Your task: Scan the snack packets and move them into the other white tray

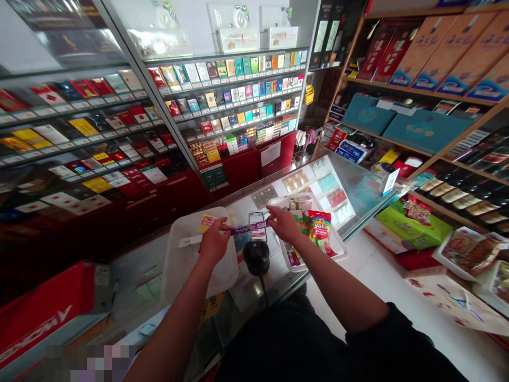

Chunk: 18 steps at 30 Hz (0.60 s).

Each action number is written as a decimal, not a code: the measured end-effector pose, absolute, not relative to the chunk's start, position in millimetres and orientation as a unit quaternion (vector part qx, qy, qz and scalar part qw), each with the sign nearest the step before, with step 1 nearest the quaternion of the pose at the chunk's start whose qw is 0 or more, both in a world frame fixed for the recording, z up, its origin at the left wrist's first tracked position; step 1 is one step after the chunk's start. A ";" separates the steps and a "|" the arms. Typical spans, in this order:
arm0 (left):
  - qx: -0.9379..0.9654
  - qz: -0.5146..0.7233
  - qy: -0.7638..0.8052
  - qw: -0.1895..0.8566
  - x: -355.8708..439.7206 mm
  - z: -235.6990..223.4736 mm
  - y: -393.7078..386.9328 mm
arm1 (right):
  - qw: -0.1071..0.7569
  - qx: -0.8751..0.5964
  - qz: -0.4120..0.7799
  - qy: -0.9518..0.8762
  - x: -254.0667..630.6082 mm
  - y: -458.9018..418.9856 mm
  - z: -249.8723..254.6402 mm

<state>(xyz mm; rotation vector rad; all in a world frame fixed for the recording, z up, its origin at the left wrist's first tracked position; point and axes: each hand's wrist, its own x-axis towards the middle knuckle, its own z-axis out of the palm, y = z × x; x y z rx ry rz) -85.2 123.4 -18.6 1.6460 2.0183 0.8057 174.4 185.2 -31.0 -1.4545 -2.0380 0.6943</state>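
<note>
My left hand [214, 240] and my right hand [283, 225] pinch opposite ends of a narrow purple candy pack [240, 230], stretched level between them. Just below the pack, a black scanner [256, 258] with a cable stands on the glass counter. Behind the pack lies a phone [259, 218] with a lit screen, partly covered. Under my left hand is a white plastic bin [167, 268] with a yellow packet [205, 223] and a small white packet [190, 242]. Beside my right hand, a second white bin [341, 250] holds colourful sweets, among them a red "yake" bag [320, 227].
The glass counter [353, 196] runs away to the right with goods under it. Shelves of cigarette packs [234, 69] line the back wall. A red box [47, 313] stands at left. Boxes and bottles fill the wooden shelves [433, 151] at right.
</note>
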 end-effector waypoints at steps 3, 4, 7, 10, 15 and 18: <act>0.588 0.288 0.729 0.201 -89.2 -23.6 121.0 | 0.264 -0.533 0.256 -0.762 169.1 187.0 -40.8; 0.587 0.290 0.729 0.199 -90.4 -25.5 120.4 | 0.261 -0.530 0.258 -0.765 167.5 187.4 -43.2; 0.583 0.290 0.734 0.194 -94.1 -31.6 119.4 | 0.243 -0.528 0.258 -0.772 162.9 187.6 -46.8; 0.581 0.285 0.737 0.194 -97.7 -37.2 118.3 | 0.226 -0.527 0.262 -0.776 158.5 185.6 -46.6; 0.583 0.278 0.742 0.181 -100.7 -40.8 115.7 | 0.214 -0.524 0.254 -0.784 153.7 181.9 -48.8; 0.586 0.278 0.740 0.181 -101.6 -40.9 114.6 | 0.205 -0.529 0.247 -0.786 152.2 181.5 -52.6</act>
